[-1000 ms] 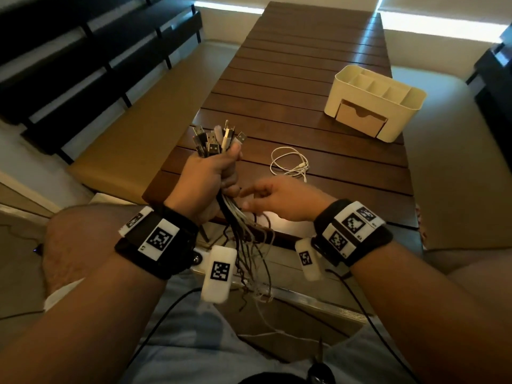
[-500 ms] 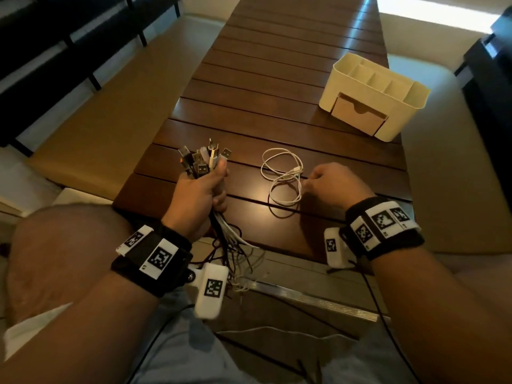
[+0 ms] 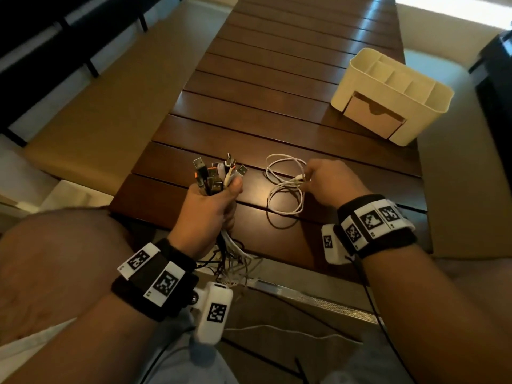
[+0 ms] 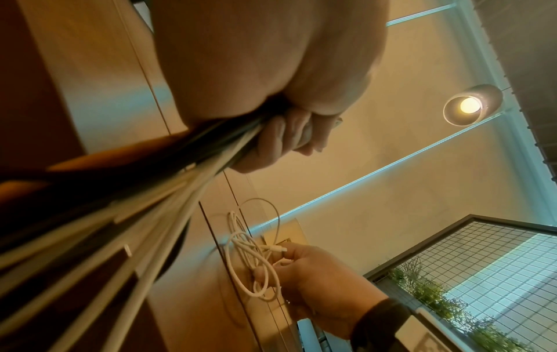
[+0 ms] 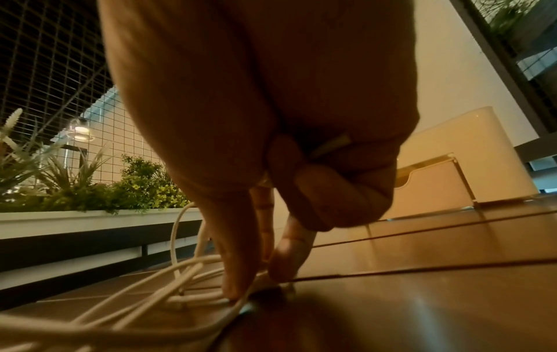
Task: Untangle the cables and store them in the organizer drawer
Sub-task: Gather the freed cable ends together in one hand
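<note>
My left hand (image 3: 210,206) grips a thick bundle of cables (image 3: 216,176) upright over the table's near edge, USB plugs sticking up above the fist and the cords (image 4: 126,228) hanging down below it. A coiled white cable (image 3: 285,187) lies on the wooden table (image 3: 249,112) to the right of that. My right hand (image 3: 329,181) is down on the coil's right side, thumb and fingertips (image 5: 241,283) pinching its strands (image 5: 169,281) against the tabletop. The cream organizer (image 3: 393,95) stands at the far right, its drawer (image 3: 374,115) pushed in.
A tan cushioned bench (image 3: 110,106) runs along the table's left side, another seat (image 3: 465,189) along the right. My bare knee (image 3: 55,261) is at the lower left. Planters with greenery (image 5: 99,190) and a wire grid stand beyond the table.
My right hand has left the hanging cords under the left fist, swung right to the white coil and come down to pinch it. The left hand keeps the bundle.
</note>
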`<state>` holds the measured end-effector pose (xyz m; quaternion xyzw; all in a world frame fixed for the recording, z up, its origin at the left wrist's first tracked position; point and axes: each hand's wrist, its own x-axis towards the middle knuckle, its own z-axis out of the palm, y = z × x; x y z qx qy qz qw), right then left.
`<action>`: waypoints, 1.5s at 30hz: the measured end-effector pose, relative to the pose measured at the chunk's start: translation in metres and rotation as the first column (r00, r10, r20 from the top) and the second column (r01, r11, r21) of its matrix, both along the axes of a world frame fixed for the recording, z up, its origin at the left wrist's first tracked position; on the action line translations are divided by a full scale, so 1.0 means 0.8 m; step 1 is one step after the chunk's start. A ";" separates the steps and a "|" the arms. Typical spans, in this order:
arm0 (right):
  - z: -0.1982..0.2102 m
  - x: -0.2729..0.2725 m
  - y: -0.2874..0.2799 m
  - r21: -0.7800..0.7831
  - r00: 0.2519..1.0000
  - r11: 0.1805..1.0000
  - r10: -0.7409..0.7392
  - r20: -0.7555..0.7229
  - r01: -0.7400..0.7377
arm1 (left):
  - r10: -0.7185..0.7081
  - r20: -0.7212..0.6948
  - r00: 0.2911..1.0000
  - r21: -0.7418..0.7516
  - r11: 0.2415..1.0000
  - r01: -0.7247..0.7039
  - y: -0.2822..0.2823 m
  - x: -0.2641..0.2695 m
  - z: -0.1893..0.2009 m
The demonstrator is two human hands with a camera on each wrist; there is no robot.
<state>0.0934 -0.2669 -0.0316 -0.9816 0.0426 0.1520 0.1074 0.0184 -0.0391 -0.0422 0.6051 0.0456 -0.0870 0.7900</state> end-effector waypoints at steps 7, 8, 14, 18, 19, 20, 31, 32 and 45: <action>0.040 -0.020 0.002 0.262 0.999 0.965 0.005 -0.037 0.005 | -0.004 0.004 1.000 0.015 1.000 0.004 0.001 -0.003 0.000; 0.049 -0.023 0.003 0.297 0.999 0.954 0.037 -0.039 -0.024 | 0.002 0.002 1.000 0.017 1.000 -0.002 0.000 -0.003 -0.001; 0.060 -0.033 0.004 0.509 0.997 0.858 -0.077 -0.017 0.075 | 0.029 0.000 1.000 0.001 1.000 -0.029 -0.001 -0.004 0.000; 0.045 -0.031 -0.003 0.464 0.971 0.854 -0.228 -0.073 0.235 | 0.023 0.017 1.000 0.040 0.999 -0.024 0.003 -0.005 0.001; 0.041 -0.030 -0.005 0.443 0.965 0.858 -0.247 -0.087 0.259 | 0.025 0.020 0.999 0.044 0.999 -0.026 0.003 -0.005 0.002; 0.037 -0.028 -0.008 0.419 0.961 0.866 -0.263 -0.086 0.274 | 0.027 0.021 0.999 0.042 0.999 -0.028 0.004 -0.005 0.002; 0.062 -0.031 -0.016 0.384 0.979 0.916 -0.170 0.116 0.114 | 0.010 0.033 0.999 0.056 0.998 -0.012 0.004 -0.001 -0.001; 0.068 -0.034 -0.012 0.444 0.992 0.894 -0.099 0.077 0.055 | 0.008 0.030 1.000 0.054 0.998 -0.009 0.004 -0.001 0.000; 0.037 -0.053 0.039 0.149 0.936 0.947 0.309 -0.167 -0.286 | 0.031 0.017 0.999 0.005 1.000 -0.031 0.003 -0.004 0.000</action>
